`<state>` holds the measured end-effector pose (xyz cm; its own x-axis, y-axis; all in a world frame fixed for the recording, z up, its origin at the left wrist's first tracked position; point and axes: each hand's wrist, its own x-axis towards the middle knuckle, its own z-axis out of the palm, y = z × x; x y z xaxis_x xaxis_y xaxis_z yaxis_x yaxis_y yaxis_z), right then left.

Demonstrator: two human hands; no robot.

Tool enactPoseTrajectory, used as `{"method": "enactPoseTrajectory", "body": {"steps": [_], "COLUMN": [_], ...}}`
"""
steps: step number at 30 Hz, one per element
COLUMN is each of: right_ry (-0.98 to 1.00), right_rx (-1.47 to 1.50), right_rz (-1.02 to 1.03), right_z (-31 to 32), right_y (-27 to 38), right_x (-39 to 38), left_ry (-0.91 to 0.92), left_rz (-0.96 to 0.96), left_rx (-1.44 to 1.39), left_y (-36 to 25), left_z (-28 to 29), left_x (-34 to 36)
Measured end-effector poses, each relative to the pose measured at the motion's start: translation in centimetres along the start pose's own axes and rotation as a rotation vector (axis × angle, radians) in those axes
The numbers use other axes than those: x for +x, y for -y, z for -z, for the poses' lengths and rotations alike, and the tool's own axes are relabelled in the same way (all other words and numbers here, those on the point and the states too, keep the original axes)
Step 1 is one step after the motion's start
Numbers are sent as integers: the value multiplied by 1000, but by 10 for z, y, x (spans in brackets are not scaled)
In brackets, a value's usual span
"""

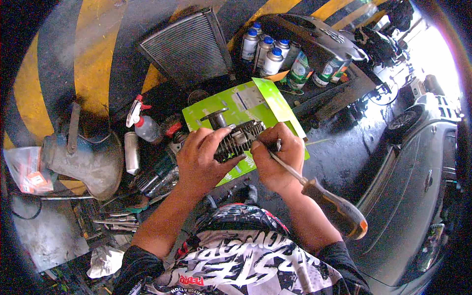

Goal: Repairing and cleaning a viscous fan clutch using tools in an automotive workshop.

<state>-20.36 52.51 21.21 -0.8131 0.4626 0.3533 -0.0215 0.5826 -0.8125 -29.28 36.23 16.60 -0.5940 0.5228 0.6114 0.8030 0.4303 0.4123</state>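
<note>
One clear plastic bag (29, 169) with orange and white pieces lies at the far left, just beside a worn, dirty metal container (86, 160) with a strap rising from it. Nearer the person, several loose tools (118, 223) lie in a heap, with a crumpled white sheet (105, 261) below them. Next come a silvery can (132, 153) and a clear spray bottle (147, 129) with a red and white trigger head, the two close together. Farther off, a radiator (189, 46) leans at a slant in front of yellow and black stripes.

The left hand (201, 157) grasps the left end of a finned metal part (239, 140), its fingers on the far side and its thumb stretched along the near side. This part sits between the two hands, over a bright green cardboard sheet (278, 101). A round metal flange (215, 116) shows just beyond the left fingers; whether it joins the finned part is unclear.

The right hand (278, 157) is clenched around the shaft of a screwdriver (339, 204), whose handle points down and right over the forearm. Its fingertips meet the part's right end. Beyond the cardboard stand white bottles (272, 63) with blue caps. At the far right is a grey car (413, 196).
</note>
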Motion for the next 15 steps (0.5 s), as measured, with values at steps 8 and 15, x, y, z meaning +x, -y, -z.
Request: {"method": "enactPoseTrajectory", "body": {"steps": [8, 15], "right_ry": [32, 18], "right_rx": [37, 26], "right_rz": [20, -7], "right_z": [-3, -1], "right_y": [11, 5], "right_x": [3, 9], "left_ry": [-25, 3], "left_rz": [18, 28], "left_rx": [10, 20], "left_y": [2, 5], "left_z": [1, 0], "left_x": [1, 1]}}
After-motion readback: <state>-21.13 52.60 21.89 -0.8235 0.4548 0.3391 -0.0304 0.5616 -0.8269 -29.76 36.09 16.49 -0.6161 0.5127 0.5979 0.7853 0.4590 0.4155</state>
